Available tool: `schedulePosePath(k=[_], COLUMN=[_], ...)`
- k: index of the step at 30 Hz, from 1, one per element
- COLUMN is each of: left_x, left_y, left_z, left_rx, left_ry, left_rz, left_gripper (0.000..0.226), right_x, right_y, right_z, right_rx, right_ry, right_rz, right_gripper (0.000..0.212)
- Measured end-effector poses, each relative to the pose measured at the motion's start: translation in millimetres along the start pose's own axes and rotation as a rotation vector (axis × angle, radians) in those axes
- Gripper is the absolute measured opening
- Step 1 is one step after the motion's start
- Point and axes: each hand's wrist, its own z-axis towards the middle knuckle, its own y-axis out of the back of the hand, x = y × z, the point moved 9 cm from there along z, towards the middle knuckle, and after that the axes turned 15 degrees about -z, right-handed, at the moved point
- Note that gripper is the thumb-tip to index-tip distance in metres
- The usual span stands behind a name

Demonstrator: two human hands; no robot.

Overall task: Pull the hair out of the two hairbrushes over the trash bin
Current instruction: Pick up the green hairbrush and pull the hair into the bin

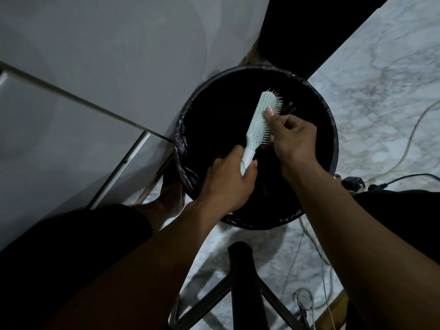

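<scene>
A left hand [226, 184], fingers curled round the handle, holds a pale green hairbrush [259, 117] over the trash bin [335, 139], seemingly so loosened hair drops in. The right hand [292, 139] pinches the bristled head between thumb and curled fingers.

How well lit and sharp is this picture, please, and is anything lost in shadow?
Head view: dim overall; the pale hairbrush is brightest and its bristles read sharply, as do the left hand on its handle and the right hand at its bristles. Head view: inside the trash bin all is black, so fallen hair cannot be seen.
</scene>
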Motion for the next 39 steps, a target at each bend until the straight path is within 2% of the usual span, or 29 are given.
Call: schedulePosePath(k=[3, 8, 13, 17, 20, 23, 24, 28, 31, 34, 39], left_x=[1.0, 3.4, 2.2, 11.3, 14.6, 14.5, 15.0, 14.6, 14.6, 13.7, 10.6], left_y=[0.5, -0.7, -0.7, 3.9, 6.6, 7.3, 8.1, 8.4, 6.1, 5.5, 4.6], left_z=[-0.6, -0.6, 1.0, 2.6, 3.6, 3.7, 3.7, 3.0, 2.3, 1.8, 2.8], left_rx=[-0.010, 0.001, 0.004, -0.043, -0.069, -0.078, -0.084, -0.076, -0.061, -0.053, -0.051], left_ry=[-0.009, -0.011, -0.003, 0.067, 0.077, 0.079, 0.085, 0.090, 0.093, 0.083, 0.065], left_rz=[0.026, 0.048, 0.049, -0.015, 0.004, -0.008, -0.008, -0.002, -0.008, -0.027, -0.090], left_gripper=[0.024, 0.023, 0.024, 0.025, 0.026, 0.027, 0.027, 0.026, 0.024, 0.025, 0.027], right_x=[0.2, 9.9, 19.5, 12.5, 7.9, 1.7, -0.4, 3.9, 4.4, 2.4, -4.5], right_y=[2.7, 15.0, 20.8, 24.1, 28.4, 16.1, 11.8, -0.2, -7.6, -3.5, 1.4], right_z=[-0.3, -3.0, -10.6, -8.2, -4.4, -0.8, -0.1, -1.4, -1.7, 0.9, 3.8], right_rx=[-0.035, -0.189, -0.262, -0.279, -0.308, -0.209, -0.165, -0.026, 0.050, 0.043, 0.009], right_ry=[0.026, 0.145, 0.181, 0.111, 0.073, 0.087, 0.078, 0.086, 0.085, 0.053, -0.062], right_rz=[-0.055, -0.363, -0.420, -0.272, -0.298, -0.243, -0.200, -0.172, -0.149, -0.090, 0.146], right_gripper=[0.035, 0.034, 0.032, 0.041, 0.051, 0.019, 0.017, 0.038, 0.027, 0.012, 0.016])
